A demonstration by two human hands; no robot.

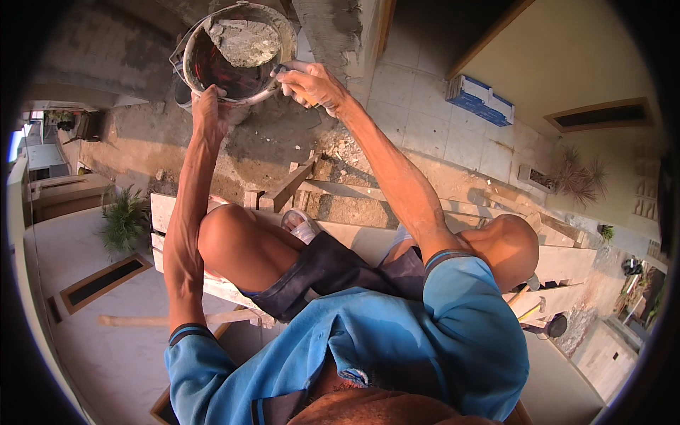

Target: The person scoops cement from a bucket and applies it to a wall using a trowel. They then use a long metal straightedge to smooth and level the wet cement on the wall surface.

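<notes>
A round bucket (289,44) with a mortar-smeared rim is at the top, its opening facing me. My left hand (210,112) is closed on the near left part of that rim. My right hand (313,86), dusted with grey, is wrapped round the orange-and-dark handle of what looks like a trowel (307,98). A thick slab of wet grey mortar (244,42) lies over the bucket's mouth, apparently on the trowel's blade, which it covers. Reddish and dark patches show inside the bucket below the mortar.
I sit on pale wooden planks (556,263) above rubble-strewn ground. Timber pieces (287,185) cross below my knees. A rough concrete column (333,35) rises beside the bucket. Further right are a blue-and-white box (480,100) and, on the planks, a hammer (533,309).
</notes>
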